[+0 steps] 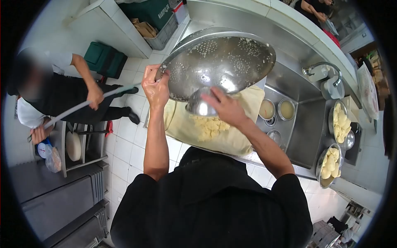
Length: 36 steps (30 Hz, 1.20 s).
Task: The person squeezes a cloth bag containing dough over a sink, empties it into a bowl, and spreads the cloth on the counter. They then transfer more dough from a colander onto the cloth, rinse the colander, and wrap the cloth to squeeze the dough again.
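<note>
My left hand (156, 84) grips the rim of a large metal colander (206, 62), which is tilted up on its side with pale crumbs stuck inside. In my right hand (225, 108) is a small metal bowl (202, 103), held at the colander's lower edge. Below the bowl, a heap of pale yellow mash (210, 127) rests on a cream cloth (248, 101) spread over the counter beside the sink. Fingers of the right hand are slightly blurred where they meet the bowl.
A steel sink (306, 124) with a faucet (326, 66) lies to the right, with cups of cloudy liquid (266, 109) in it. Bowls of peeled pale pieces (331, 163) stand beyond. At left a co-worker (53, 91) holds a long pole (82, 103). A green bin (103, 60) is behind.
</note>
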Motion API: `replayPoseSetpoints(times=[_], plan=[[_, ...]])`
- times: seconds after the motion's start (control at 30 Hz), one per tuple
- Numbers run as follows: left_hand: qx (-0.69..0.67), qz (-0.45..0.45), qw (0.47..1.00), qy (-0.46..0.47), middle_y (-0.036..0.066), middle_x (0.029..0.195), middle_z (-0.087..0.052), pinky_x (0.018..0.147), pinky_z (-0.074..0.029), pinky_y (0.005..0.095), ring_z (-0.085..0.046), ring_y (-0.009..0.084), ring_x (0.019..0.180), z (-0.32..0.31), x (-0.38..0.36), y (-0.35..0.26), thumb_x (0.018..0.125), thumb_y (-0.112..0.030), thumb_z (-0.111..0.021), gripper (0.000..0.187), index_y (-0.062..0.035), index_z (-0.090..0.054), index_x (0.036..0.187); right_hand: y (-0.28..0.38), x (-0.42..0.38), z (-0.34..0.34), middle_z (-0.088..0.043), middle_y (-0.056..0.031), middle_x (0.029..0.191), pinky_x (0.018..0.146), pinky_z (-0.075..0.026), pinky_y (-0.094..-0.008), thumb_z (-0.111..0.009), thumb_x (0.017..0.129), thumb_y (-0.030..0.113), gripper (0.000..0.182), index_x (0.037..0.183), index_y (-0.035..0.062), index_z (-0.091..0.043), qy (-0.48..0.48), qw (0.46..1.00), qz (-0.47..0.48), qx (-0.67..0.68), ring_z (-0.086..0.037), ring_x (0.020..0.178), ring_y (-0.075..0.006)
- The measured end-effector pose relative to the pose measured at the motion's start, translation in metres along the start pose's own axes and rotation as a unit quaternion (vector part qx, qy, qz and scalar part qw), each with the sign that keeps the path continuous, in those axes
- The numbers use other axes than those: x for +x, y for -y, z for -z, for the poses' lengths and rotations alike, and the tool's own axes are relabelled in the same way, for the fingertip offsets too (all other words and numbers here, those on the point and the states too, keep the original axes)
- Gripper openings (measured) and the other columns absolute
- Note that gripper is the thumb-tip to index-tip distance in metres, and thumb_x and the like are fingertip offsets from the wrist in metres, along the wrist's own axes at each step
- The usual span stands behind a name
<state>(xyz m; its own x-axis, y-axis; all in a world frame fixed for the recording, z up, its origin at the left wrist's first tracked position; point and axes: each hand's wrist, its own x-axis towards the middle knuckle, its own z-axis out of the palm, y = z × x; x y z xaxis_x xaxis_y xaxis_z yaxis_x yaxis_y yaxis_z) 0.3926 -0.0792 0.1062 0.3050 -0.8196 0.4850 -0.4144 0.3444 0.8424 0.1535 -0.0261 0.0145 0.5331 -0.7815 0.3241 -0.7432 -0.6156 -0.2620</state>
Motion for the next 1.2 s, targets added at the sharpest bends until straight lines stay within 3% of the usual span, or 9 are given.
replayPoseSetpoints(times=[0.2,0.27,0.33,0.43,0.63,0.77,0.93,1.13,1.2], plan=[[0.025,0.009,0.999,0.032,0.007,0.085,-0.057,0.071,-0.042,0.0281,-0.055,0.0181,0.079,0.005,0.008,0.012,0.07,0.004,-0.06,0.016,0.0047,-0.065,0.085,-0.041,0.08,0.032,-0.051,-0.0167,0.132,0.065,-0.058,-0.0476,-0.058,0.082,0.006,0.06,0.137,0.0269,-0.047,-0.275,0.941,-0.197,-0.022,-0.067,0.08,-0.0388],[0.032,0.024,0.998,0.049,0.007,0.085,-0.056,0.072,-0.042,0.0284,-0.056,0.0191,0.079,0.001,0.012,0.018,0.068,0.004,-0.058,0.019,0.0047,-0.064,0.085,-0.032,0.09,0.001,-0.05,-0.0179,0.133,0.065,-0.059,-0.0466,-0.053,0.086,0.01,0.053,0.137,0.0244,-0.046,-0.091,0.947,-0.298,0.084,-0.068,0.078,-0.0378],[0.059,0.047,0.996,0.041,0.008,0.083,-0.055,0.072,-0.043,0.0287,-0.056,0.0197,0.079,0.002,0.022,0.032,0.065,0.004,-0.054,0.021,0.0046,-0.063,0.084,-0.017,0.071,-0.036,-0.048,-0.019,0.136,0.067,-0.059,-0.047,-0.05,0.088,0.01,0.055,0.14,0.0237,-0.042,-0.12,0.993,0.01,0.004,-0.068,0.079,-0.0386],[0.044,0.086,0.995,0.027,0.008,0.078,-0.051,0.066,-0.042,0.03,-0.053,0.0187,0.072,0.009,0.028,0.06,0.066,0.001,-0.053,0.016,0.0051,-0.06,0.081,-0.041,0.074,-0.022,-0.046,-0.0204,0.139,0.068,-0.058,-0.0479,-0.049,0.087,0.007,0.06,0.143,0.0246,-0.038,-0.075,0.996,0.041,0.026,-0.068,0.08,-0.0405],[0.038,0.055,0.998,0.023,0.007,0.074,-0.048,0.061,-0.04,0.0313,-0.049,0.0176,0.066,0.008,0.027,0.058,0.066,0.001,-0.051,0.013,0.0055,-0.058,0.077,-0.018,0.14,-0.019,-0.046,-0.0201,0.136,0.074,-0.056,-0.0526,-0.046,0.088,0.003,0.059,0.142,0.0258,-0.038,-0.222,0.938,-0.256,0.078,-0.066,0.085,-0.0432],[0.057,0.089,0.994,0.023,0.007,0.082,-0.054,0.064,-0.043,0.0308,-0.054,0.0174,0.071,0.019,0.035,0.07,0.064,0.001,-0.051,0.02,0.0059,-0.059,0.082,0.009,0.13,-0.007,-0.049,-0.0235,0.132,0.078,-0.053,-0.0541,-0.048,0.084,-0.003,0.064,0.143,0.0216,-0.038,0.044,0.99,-0.061,0.12,-0.064,0.092,-0.0437],[0.011,0.103,0.994,0.031,0.009,0.092,-0.062,0.063,-0.046,0.0293,-0.057,0.0183,0.068,0.013,0.025,0.044,0.063,0.002,-0.049,0.044,0.0047,-0.064,0.105,-0.019,0.167,0.026,-0.05,-0.0263,0.13,0.083,-0.052,-0.0518,-0.044,0.09,0.004,0.055,0.142,0.0221,-0.037,-0.3,0.873,-0.336,0.189,-0.062,0.1,-0.045],[0.077,0.082,0.99,0.082,0.012,0.095,-0.062,0.07,-0.047,0.0288,-0.061,0.0221,0.078,0.018,0.041,0.049,0.064,0.002,-0.048,0.044,0.0056,-0.063,0.105,0.013,0.127,0.011,-0.053,-0.0265,0.127,0.087,-0.049,-0.0529,-0.054,0.085,0.008,0.057,0.14,0.0143,-0.038,0.04,0.975,-0.12,0.181,-0.059,0.104,-0.0475],[0.088,0.046,0.993,0.056,0.013,0.098,-0.061,0.077,-0.047,0.0297,-0.061,0.0249,0.084,0.017,0.033,0.038,0.065,0.001,-0.048,0.041,0.006,-0.064,0.103,-0.02,0.121,-0.011,-0.059,-0.0255,0.118,0.08,-0.053,-0.0513,-0.055,0.083,0.007,0.056,0.137,0.0107,-0.04,-0.077,0.91,-0.305,0.269,-0.064,0.093,-0.0468]])
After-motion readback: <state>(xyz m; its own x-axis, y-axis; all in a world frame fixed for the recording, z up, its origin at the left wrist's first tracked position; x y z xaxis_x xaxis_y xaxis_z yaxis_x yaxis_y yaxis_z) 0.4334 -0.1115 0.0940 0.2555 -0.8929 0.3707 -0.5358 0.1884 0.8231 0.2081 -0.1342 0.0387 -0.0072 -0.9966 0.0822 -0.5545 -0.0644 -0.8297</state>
